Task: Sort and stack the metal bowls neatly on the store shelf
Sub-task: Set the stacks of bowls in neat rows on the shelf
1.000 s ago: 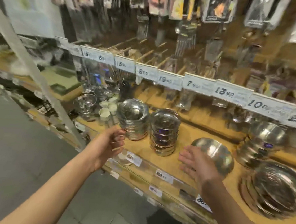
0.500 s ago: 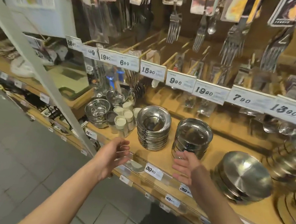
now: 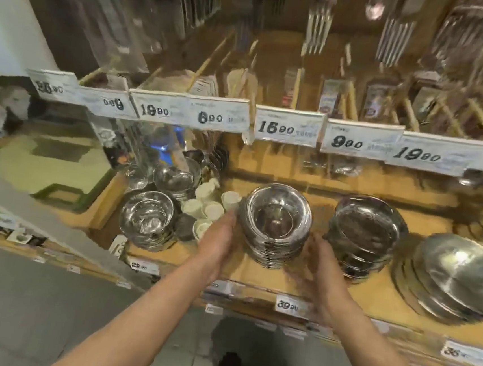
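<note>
A stack of small metal bowls stands in the middle of the wooden shelf. My left hand lies flat against the stack's left side, fingers straight. My right hand is at the stack's right side, fingers extended and blurred; contact is unclear. A second bowl stack stands just to the right. Wide shallow metal bowls lean in a pile at the far right. Another bowl stack stands to the left.
Small white cups cluster left of the middle stack, with a metal bowl behind them. Price tags line the upper shelf edge, and packaged forks hang above. A grey diagonal post crosses the left side.
The view has shifted left and closer to the shelf. Both hands have moved forward from the shelf edge and now flank the middle bowl stack.
</note>
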Tool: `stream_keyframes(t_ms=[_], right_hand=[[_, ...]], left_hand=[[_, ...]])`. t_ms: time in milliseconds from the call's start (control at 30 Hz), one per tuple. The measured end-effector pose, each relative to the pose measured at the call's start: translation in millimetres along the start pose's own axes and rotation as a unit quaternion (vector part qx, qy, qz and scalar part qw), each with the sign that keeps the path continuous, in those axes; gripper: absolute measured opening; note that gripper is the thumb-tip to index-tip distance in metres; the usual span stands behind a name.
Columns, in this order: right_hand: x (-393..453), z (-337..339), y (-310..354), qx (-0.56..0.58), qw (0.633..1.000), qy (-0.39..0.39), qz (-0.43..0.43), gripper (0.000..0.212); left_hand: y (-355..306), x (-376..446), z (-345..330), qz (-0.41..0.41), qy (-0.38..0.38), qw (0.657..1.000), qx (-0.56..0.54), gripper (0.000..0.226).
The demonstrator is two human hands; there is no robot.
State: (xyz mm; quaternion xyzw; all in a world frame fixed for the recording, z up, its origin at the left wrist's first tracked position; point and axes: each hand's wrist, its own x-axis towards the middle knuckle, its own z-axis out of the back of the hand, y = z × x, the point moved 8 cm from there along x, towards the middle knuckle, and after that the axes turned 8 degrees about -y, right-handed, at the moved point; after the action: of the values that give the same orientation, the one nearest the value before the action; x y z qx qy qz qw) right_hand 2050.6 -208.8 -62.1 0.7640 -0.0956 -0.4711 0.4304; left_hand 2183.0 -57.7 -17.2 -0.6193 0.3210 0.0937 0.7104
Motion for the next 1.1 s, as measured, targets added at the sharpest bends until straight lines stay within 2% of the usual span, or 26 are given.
stream_keyframes(t_ms=[133, 300, 567, 700, 900, 1000, 1100], right_hand=[[11.6, -11.8, -3.8, 0.032, 0.999, -0.019, 0.021, 0.043], [24.7, -18.8, -6.8, 0.024, 0.999, -0.026, 0.025, 0.046], [38.4, -25.1, -11.6, 0.028, 0.999, 0.019, 0.031, 0.065], [39.9, -25.8, -11.1, 0.038, 0.998, 0.028, 0.028, 0.070], [35.3, -39.3, 1.4, 0.037, 0.996, 0.053, 0.057, 0.058], [31.2, -40.2, 0.7, 0.054, 0.995, 0.055, 0.058, 0.061], [25.8, -36.6, -7.0, 0.067, 0.996, 0.044, 0.048, 0.059]], left_hand=[[1.3, 28.8, -7.2, 0.035, 0.050, 0.998, 0.006, 0.039], [5.7, 58.8, -13.8, 0.083, 0.045, 0.996, -0.002, 0.049], [25.8, 81.3, -25.1, 0.123, 0.073, 0.990, -0.022, 0.050], [33.9, 86.4, -33.6, 0.145, 0.107, 0.983, -0.027, 0.064], [33.7, 82.3, -42.4, 0.144, 0.096, 0.983, -0.066, 0.069], [34.3, 75.2, -43.0, 0.155, 0.104, 0.979, -0.082, 0.079], [32.3, 62.2, -43.7, 0.152, 0.134, 0.975, -0.093, 0.074]])
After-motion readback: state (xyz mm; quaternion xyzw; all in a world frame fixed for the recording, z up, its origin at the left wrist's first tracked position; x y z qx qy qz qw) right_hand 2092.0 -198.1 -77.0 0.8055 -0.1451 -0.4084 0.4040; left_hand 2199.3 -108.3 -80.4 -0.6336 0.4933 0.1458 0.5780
